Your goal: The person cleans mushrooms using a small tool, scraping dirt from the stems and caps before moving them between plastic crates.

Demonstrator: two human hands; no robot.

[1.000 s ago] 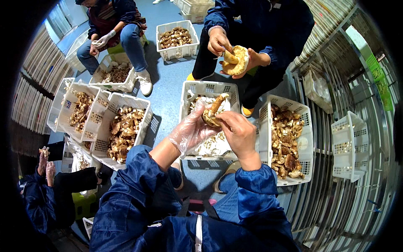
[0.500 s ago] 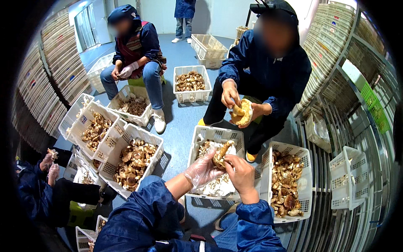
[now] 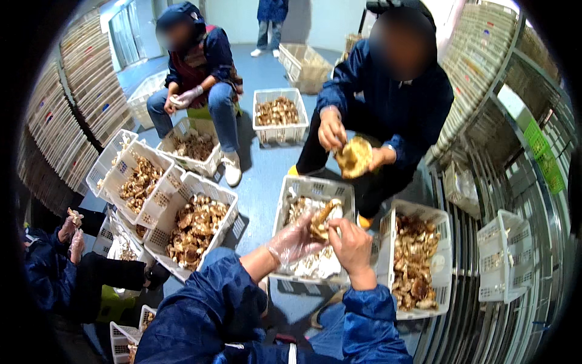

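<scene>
A brown mushroom with a pale stem is held in my left hand, which wears a clear plastic glove and has its fingers closed round it. Close against the mushroom's right side is my bare right hand, thumb and fingers pinched together. Whatever that pinch may hold is too small to make out. Both hands are over a white crate with pale trimmings and mushroom pieces in it. To the right stands another crate, filled with brown mushrooms.
Facing me, a co-worker handles a large yellowish mushroom. Another person sits far left, and one more at the left edge. Mushroom crates crowd my left; metal racks line the right.
My right hand has shifted slightly right along the mushroom, still pinched. The co-worker opposite has turned the large mushroom, so its broad face shows more. The view has moved a little.
</scene>
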